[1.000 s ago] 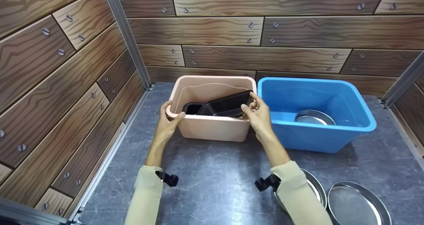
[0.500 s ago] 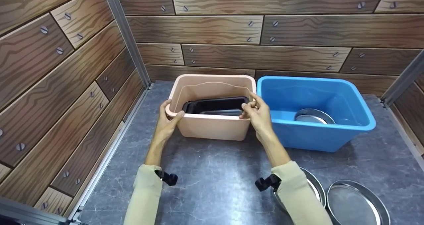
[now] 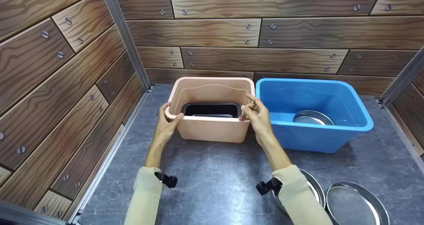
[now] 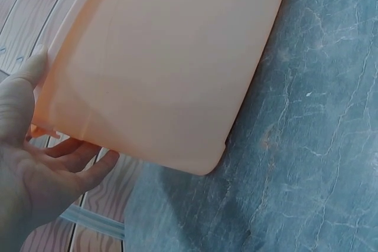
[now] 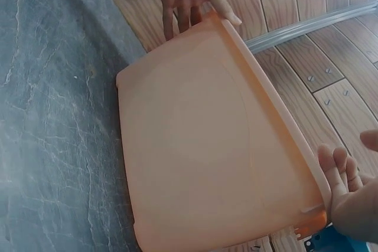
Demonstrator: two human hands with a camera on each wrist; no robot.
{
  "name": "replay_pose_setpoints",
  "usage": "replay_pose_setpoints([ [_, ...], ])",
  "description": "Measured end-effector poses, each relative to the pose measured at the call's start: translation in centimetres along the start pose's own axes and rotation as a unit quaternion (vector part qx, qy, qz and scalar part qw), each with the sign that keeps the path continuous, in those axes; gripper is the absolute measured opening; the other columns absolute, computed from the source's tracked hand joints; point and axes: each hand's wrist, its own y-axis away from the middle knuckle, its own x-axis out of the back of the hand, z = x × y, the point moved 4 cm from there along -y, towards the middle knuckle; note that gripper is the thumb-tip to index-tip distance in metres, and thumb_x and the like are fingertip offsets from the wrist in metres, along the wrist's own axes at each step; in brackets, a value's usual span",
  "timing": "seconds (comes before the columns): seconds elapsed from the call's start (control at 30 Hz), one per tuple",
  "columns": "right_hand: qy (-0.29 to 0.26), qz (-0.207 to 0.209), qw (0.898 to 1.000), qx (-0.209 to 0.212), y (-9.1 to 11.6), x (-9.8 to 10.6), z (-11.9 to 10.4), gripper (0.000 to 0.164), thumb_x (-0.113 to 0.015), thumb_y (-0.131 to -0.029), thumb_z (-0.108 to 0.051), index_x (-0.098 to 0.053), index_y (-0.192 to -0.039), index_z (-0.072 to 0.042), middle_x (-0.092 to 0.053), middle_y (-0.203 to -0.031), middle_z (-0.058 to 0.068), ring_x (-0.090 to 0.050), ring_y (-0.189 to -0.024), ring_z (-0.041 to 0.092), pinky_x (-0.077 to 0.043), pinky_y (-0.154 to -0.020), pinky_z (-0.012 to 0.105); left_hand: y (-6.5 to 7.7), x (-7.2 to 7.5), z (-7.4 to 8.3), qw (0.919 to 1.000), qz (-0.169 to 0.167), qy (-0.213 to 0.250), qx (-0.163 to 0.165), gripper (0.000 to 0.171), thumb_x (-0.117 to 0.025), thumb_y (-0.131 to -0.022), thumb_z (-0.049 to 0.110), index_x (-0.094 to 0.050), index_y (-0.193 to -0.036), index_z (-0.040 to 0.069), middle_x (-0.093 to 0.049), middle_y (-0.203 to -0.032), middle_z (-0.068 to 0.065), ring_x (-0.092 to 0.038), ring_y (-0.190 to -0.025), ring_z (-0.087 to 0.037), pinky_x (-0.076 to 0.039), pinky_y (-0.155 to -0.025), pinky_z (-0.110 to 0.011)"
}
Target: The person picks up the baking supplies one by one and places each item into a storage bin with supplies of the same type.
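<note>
While the black loaf pan (image 3: 212, 109) sits low inside the peach bin (image 3: 212, 130), close behind its front wall, the front rim cuts off your view of the pan's near edge. Long side runs left to right; whether another is stacked under it, cannot tell.

Your left hand (image 3: 166, 124) grips the bin's front left corner: thumb over the front rim, fingers round the left end. Your right hand (image 3: 260, 120) is at the front right corner, fingers loosely bent and pinching nothing, thumb apart from them in the right wrist view. Its fingertips are just beside the pan's right end; contact not clear.

Right of the peach bin, close alongside, you have a blue bin (image 3: 304, 140) with a round metal pan (image 3: 313, 118) in it. Nearer you, lower right, two shallow round pans (image 3: 357, 203) lie side by side on the grey marbled tabletop (image 3: 212, 172), one partly under your right sleeve (image 3: 301, 192). Wood-patterned panels (image 3: 212, 57) stand behind and to both sides.
</note>
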Motion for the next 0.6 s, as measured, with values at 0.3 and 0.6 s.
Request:
replay_pose_setpoints([
  [0.3,-0.025,-0.024,0.998,0.053,1.4,1.3,-1.2,0.041,-0.06,-0.101,0.0,-0.055,-0.142,0.006,-0.063,-0.11,0.011,-0.066,-0.091,0.019,-0.059,-0.078,0.03,0.0,-0.1,-0.1,0.9999,-0.003,0.015,-0.001,0.071,-0.07,-0.095,0.0,-0.03,-0.154,0.003,-0.044,-0.145,-0.036,-0.047,-0.131,-0.048,-0.044,-0.098,-0.018],
  [0.6,0.029,-0.056,0.994,0.094,2.6,3.2,-3.2,0.038,-0.058,-0.102,-0.005,-0.058,-0.139,0.005,-0.063,-0.134,0.01,-0.054,-0.128,0.025,-0.043,-0.109,0.032,-0.1,0.0,0.0,0.9999,-0.005,0.015,0.003,0.072,-0.07,-0.095,0.001,-0.029,-0.154,0.003,-0.042,-0.147,-0.035,-0.046,-0.131,-0.045,-0.043,-0.097,-0.017],
])
